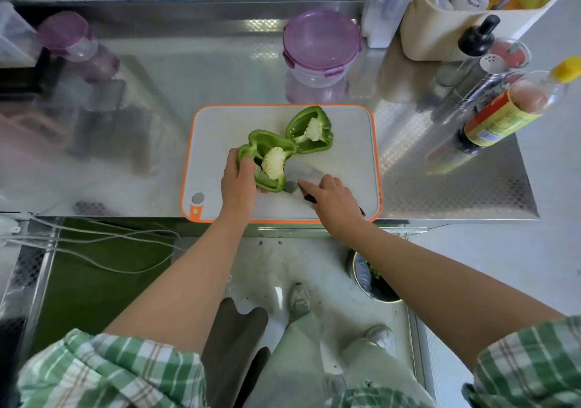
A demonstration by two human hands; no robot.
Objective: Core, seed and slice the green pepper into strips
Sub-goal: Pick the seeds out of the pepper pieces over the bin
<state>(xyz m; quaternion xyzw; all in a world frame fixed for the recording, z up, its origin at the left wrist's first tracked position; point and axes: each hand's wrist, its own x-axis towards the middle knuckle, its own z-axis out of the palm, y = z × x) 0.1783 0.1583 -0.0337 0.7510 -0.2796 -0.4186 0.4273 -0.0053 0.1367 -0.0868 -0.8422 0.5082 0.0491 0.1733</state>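
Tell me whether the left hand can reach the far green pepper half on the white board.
Probably not freely: the left hand grips the near green pepper half, which lies between it and the far half.

Bright, even daylight, soft glare on the steel counter [220, 71], blurred left side, wide-angle bending at edges.

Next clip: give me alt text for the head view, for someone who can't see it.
A left hand grips one green pepper half, core up, on an orange-rimmed board, while the right hand holds a knife beside it. The other half lies cut side up behind; a lidded tub and bottles stand on the steel counter.
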